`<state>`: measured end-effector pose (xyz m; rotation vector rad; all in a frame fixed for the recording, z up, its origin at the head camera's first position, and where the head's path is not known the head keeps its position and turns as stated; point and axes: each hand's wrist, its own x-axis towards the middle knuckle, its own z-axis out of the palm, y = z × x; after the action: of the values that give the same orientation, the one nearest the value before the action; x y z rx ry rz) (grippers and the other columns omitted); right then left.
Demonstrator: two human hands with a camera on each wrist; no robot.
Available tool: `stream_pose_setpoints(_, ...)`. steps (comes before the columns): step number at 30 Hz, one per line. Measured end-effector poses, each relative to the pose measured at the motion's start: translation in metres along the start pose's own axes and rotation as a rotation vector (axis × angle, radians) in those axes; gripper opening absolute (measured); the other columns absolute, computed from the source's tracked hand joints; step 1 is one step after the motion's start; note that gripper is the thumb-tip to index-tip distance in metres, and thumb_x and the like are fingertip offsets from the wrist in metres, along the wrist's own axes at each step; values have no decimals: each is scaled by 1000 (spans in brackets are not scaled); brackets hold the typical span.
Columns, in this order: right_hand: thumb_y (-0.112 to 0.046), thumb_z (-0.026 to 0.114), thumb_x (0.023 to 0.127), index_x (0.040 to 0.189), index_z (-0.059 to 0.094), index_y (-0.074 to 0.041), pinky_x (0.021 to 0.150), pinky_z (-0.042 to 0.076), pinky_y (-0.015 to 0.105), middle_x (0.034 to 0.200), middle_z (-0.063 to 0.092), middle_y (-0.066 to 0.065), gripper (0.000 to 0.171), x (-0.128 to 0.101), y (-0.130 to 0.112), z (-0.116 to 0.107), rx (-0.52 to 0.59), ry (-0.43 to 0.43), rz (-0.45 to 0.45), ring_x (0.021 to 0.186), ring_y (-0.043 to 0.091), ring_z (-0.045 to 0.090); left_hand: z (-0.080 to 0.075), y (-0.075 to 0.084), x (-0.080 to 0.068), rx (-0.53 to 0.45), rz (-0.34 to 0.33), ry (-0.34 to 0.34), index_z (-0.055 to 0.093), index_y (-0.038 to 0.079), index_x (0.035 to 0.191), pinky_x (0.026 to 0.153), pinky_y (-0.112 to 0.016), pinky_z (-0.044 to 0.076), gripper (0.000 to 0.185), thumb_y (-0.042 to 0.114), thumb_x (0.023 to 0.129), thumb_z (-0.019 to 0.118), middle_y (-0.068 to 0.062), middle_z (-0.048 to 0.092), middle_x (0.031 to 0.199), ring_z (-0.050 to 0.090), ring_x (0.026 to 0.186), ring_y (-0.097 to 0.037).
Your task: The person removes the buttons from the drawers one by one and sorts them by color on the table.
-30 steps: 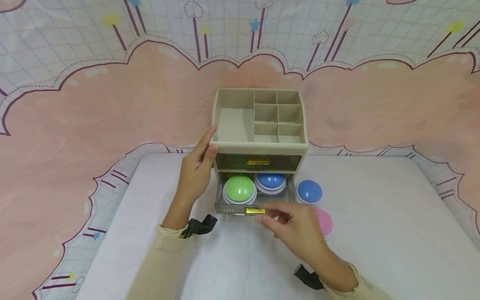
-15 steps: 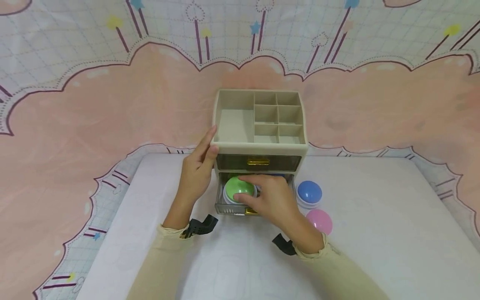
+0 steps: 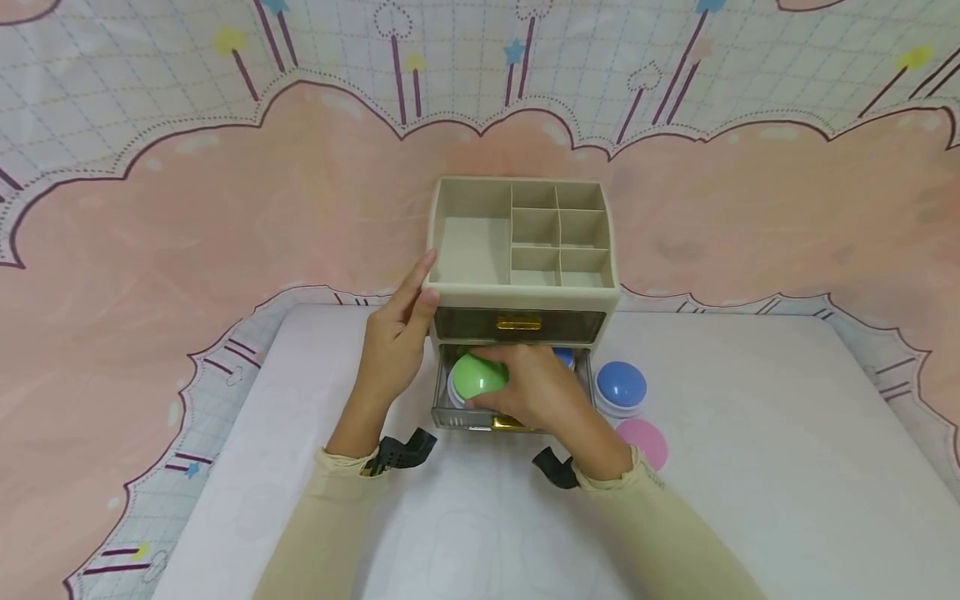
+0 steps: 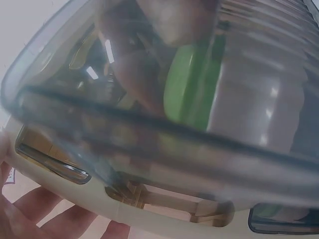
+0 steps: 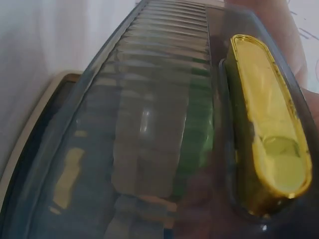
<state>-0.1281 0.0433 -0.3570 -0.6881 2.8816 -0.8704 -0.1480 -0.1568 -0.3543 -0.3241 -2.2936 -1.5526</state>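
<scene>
A beige desktop organizer [image 3: 525, 297] stands on the white table with its lower clear drawer [image 3: 459, 418] pulled out. Inside that drawer, a round white jar with a domed green lid [image 3: 477, 377] sits at the left. My right hand [image 3: 536, 387] reaches in from the right and grips the green-lidded jar between thumb and fingers. Behind that hand, a blue-lidded jar [image 3: 564, 357] in the drawer is mostly hidden. My left hand [image 3: 393, 342] rests against the organizer's left side, fingers extended. Through the clear plastic, the left wrist view shows the green lid [image 4: 192, 89] and white body.
Right of the drawer, another blue-lidded jar [image 3: 621, 383] stands on the table, with a pink-lidded one [image 3: 642, 442] in front of it, partly behind my forearm. The upper drawer [image 3: 519, 325] is closed. A gold handle [image 5: 274, 119] juts from the lower drawer's front.
My right hand has let go of the drawer's gold handle, moved up and left into the drawer, and taken hold of the green-lidded jar. My left hand has stayed in place.
</scene>
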Motion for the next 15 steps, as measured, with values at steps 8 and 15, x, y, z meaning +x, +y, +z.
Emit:
stream_pose_setpoints(8, -32, 96, 71, 129, 74, -22, 88, 54, 40, 116, 73, 1, 63, 2, 0, 2, 3, -7, -5, 99, 21, 63, 0, 2, 0, 13, 13, 4, 47, 41, 153, 109, -44, 48, 46, 35, 107, 52, 12, 47, 156, 57, 134, -18)
stream_pose_setpoints(15, -34, 96, 71, 127, 75, -22, 82, 55, 38, 112, 74, 0, 61, -2, -3, 0, -7, -7, 19, 93, 19, 63, 0, 0, 0, 19, 10, 7, 46, 42, 153, 108, -45, 48, 46, 37, 107, 52, 12, 47, 155, 58, 132, -18)
